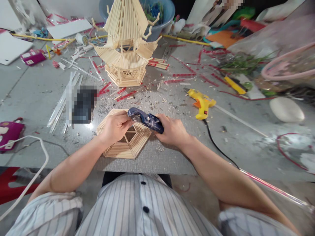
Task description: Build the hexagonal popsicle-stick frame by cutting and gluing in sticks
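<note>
My right hand (173,129) is wrapped round a dark blue hand tool (147,119) with a curved end and a round metal pivot; its exact kind is unclear. Close to the tool's curved end, my left hand (116,126) is pinched shut, and what lies between its fingertips is too small to make out. Both hands are above a flat hexagonal frame of wooden sticks (120,152), which has an open middle crossed by thin struts. Part of that frame is hidden by my left hand and the tool.
A pagoda model of sticks (126,54) stands behind the hands. On the right lies a yellow glue gun (203,106) with a trailing black cord. Clear glue sticks (61,101) and a blurred dark rectangle (85,105) are left. Red strips and wood scraps litter the grey table (169,160).
</note>
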`<state>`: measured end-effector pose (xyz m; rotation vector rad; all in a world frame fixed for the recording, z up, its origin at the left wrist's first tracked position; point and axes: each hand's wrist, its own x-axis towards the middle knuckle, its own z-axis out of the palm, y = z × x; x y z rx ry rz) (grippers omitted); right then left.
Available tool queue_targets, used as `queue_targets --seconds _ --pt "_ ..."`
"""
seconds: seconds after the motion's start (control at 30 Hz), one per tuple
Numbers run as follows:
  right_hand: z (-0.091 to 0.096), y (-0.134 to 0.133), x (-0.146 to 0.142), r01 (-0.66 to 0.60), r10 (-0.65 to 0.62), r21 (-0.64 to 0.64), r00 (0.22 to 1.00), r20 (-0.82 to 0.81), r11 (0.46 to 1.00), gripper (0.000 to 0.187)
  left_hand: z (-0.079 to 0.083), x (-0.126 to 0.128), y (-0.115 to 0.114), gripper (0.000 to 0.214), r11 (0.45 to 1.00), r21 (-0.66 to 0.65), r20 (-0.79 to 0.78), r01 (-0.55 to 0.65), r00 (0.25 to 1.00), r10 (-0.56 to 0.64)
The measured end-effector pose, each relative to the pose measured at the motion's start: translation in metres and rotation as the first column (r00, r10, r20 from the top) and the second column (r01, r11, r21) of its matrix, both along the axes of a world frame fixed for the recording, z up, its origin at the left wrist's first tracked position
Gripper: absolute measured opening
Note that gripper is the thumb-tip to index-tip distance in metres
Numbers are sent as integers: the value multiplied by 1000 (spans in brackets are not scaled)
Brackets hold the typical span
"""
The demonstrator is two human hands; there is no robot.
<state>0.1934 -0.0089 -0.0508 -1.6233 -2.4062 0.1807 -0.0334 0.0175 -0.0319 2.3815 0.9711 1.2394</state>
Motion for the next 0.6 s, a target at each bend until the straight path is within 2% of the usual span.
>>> queue_targets --seconds 0.6 --pt "4 -1 -3 59 -53 -97 997 61 994 45 -1 1 1 23 998 59 14 -9 1000 8"
